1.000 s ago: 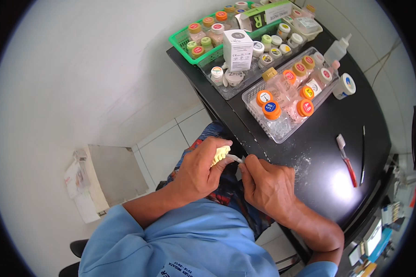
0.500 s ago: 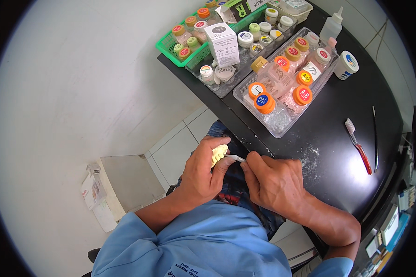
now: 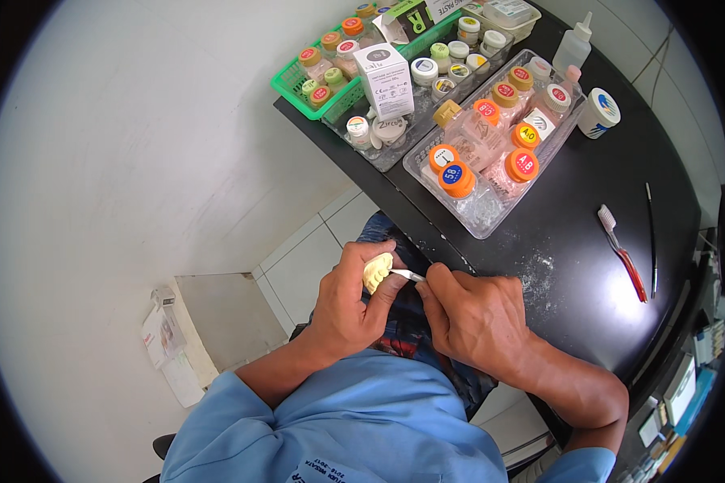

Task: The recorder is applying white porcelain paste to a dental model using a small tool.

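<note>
A pale yellow dental cast [image 3: 376,272] with tooth shapes sits in my left hand [image 3: 348,299], the fingers and thumb curled around it above my lap. My right hand [image 3: 477,315] is closed around a thin white-and-grey carving tool [image 3: 408,275], perhaps a dental knife. Its narrow white end reaches left to the teeth of the cast, close to my left thumb tip. Whether the tip touches the cast is too small to tell. Most of the tool's handle is hidden inside my right fist.
Right of my hands is a black table [image 3: 572,266] with white powder smears. A clear tray [image 3: 479,229] of powder jars stands on it, beside a green basket [image 3: 290,88], a white box [image 3: 385,84] and a dropper bottle [image 3: 574,44]. A toothbrush [image 3: 623,256] and a thin brush [image 3: 651,241] lie farther right.
The cast has shifted slightly left and turned a little in my left hand. The tool's blade now points more steeply toward it. Both hands keep their grip.
</note>
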A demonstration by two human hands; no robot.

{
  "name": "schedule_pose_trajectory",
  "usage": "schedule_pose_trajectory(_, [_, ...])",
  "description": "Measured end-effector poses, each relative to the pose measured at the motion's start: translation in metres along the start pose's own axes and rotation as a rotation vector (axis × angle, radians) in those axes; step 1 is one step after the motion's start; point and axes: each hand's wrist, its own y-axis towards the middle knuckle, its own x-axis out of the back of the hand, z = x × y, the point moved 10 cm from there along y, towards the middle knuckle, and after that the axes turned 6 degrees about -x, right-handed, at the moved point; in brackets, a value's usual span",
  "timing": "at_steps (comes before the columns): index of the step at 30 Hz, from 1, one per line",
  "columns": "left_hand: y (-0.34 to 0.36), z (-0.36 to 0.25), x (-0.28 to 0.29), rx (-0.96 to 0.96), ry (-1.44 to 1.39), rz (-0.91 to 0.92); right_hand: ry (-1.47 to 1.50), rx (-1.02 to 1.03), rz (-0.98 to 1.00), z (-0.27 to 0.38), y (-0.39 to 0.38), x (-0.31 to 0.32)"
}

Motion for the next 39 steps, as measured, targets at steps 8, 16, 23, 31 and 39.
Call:
schedule_pose_trajectory(8, [0.001,0.001,-0.001,0.062,0.022,0.027,0.004,0.001,0.003,0.001,0.001,-0.001])
schedule_pose_trajectory(16, [-0.001,0.007,-0.003,0.107,0.023,0.014,0.003,0.008,-0.01,0.0,0.0,0.0])
schedule_pose_trajectory(23, [-0.001,0.008,-0.002,0.135,0.003,0.001,0.008,0.013,-0.02,0.001,0.001,0.002])
schedule_pose_trajectory(31, [0.003,0.003,-0.001,0.077,0.033,0.039,0.025,0.011,-0.011,0.0,0.0,0.0])
schedule_pose_trajectory(39, [0.001,0.005,-0.002,0.063,0.015,0.026,0.022,0.008,-0.009,0.0,0.001,0.0])
